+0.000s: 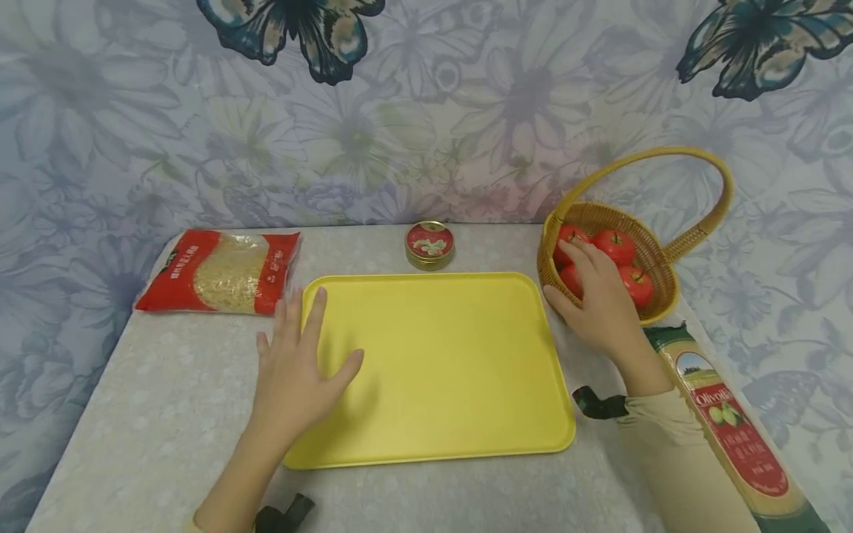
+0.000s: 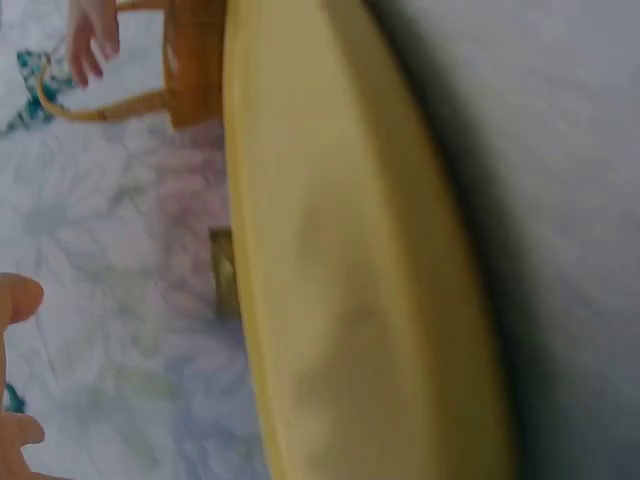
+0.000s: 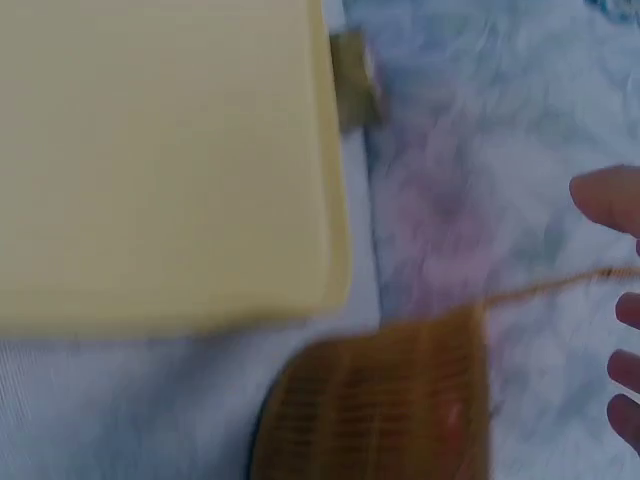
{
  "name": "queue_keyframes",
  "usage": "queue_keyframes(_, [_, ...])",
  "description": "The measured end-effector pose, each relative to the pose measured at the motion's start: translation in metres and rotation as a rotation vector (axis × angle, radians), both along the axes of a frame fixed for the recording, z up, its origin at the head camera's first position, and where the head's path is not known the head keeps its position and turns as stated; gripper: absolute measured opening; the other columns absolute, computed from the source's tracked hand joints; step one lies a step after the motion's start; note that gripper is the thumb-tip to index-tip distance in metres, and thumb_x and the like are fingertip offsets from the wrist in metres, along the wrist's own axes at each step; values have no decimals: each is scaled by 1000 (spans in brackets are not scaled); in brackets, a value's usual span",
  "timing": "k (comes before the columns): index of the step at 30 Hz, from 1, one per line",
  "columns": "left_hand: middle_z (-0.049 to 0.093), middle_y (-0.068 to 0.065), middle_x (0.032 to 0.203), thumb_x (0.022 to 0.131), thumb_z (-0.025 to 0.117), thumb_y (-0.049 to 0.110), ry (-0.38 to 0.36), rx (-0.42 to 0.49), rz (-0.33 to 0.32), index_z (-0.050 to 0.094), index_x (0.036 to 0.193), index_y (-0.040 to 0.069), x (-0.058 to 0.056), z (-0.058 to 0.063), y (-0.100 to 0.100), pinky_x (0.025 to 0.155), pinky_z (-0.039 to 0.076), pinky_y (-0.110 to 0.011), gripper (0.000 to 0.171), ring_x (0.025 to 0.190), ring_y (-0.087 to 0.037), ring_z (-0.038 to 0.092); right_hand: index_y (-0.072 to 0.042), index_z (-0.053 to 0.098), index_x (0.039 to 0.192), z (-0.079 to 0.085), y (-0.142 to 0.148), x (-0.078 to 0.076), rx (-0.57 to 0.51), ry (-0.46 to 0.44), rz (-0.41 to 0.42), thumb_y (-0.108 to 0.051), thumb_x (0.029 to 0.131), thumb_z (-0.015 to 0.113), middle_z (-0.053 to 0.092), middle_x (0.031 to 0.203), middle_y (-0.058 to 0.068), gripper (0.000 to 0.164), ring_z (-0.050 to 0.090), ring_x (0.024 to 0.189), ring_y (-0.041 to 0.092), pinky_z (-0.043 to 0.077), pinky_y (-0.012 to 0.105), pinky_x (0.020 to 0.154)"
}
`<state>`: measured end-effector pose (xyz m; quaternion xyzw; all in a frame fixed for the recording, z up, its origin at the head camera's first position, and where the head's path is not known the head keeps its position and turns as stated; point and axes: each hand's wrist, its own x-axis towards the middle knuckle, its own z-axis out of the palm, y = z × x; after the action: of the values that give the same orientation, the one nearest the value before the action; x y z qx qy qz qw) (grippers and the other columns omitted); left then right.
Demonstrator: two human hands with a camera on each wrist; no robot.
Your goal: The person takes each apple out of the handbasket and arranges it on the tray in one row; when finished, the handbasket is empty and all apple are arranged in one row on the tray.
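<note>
My left hand (image 1: 296, 377) hovers over the left side of a yellow tray (image 1: 440, 363), fingers spread and nothing in them. Its thumb (image 2: 20, 298) shows at the left edge of the left wrist view. Over a wicker basket (image 1: 668, 292) my right hand (image 1: 603, 307) reaches down with fingers and thumb apart. Several red tomatoes lie inside, one tomato (image 1: 614, 246) behind the hand and another tomato (image 1: 636, 286) to its right; others are partly hidden by the fingers. The right wrist view shows the fingertips (image 3: 625, 370) holding nothing, above the basket wall (image 3: 370, 400).
A red bag of pasta (image 1: 229, 272) lies at the back left. Behind the tray stands a small round tin (image 1: 429, 246). A long Olivoilà packet (image 1: 733, 429) lies along the right edge, beside my right sleeve. The basket's tall handle (image 1: 716, 174) leans right, near the patterned wall.
</note>
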<state>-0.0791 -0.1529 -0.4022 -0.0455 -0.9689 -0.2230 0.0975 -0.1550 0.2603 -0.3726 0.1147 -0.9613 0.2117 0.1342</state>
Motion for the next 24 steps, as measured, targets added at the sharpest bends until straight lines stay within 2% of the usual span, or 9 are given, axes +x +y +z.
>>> queue_keyframes(4, [0, -10, 161, 81, 56, 65, -95, 53, 35, 2, 153, 27, 11, -11, -29, 105, 4, -74, 98, 147, -37, -4, -21, 28, 149, -8, 37, -15, -12, -126, -9, -41, 87, 64, 30, 152, 15, 75, 24, 137, 45, 22, 66, 106])
queue_keyframes(10, [-5, -16, 160, 77, 58, 70, -239, 20, 35, -8, 152, 21, 25, -31, -56, 99, -5, -79, 111, 145, -43, -6, -14, 32, 147, -20, 69, -28, 59, -224, -50, -49, 84, 65, 34, 148, 21, 80, 27, 133, 50, 22, 66, 105])
queue_keyframes(16, [-9, -16, 159, 69, 59, 77, -317, 32, -9, -9, 152, 20, 27, -52, -64, 104, -5, -74, 121, 145, -42, -7, -12, 37, 144, -25, 79, -37, 61, -234, -33, -46, 78, 72, 42, 142, 20, 82, 32, 129, 48, 24, 64, 104])
queue_keyframes(19, [-8, -17, 159, 67, 61, 78, -346, 68, -29, -9, 152, 17, 26, -61, -67, 106, -3, -73, 126, 145, -43, -7, -11, 39, 142, -22, 79, -40, 129, -251, -59, -52, 76, 72, 46, 139, 21, 85, 32, 127, 49, 25, 65, 102])
queue_keyframes(24, [1, -22, 158, 64, 64, 77, -397, 106, -29, -10, 152, 14, 30, -68, -74, 107, -4, -71, 131, 144, -46, -5, -9, 43, 139, -18, 75, -44, 229, -302, -77, -61, 74, 69, 47, 138, 21, 87, 27, 128, 49, 15, 67, 98])
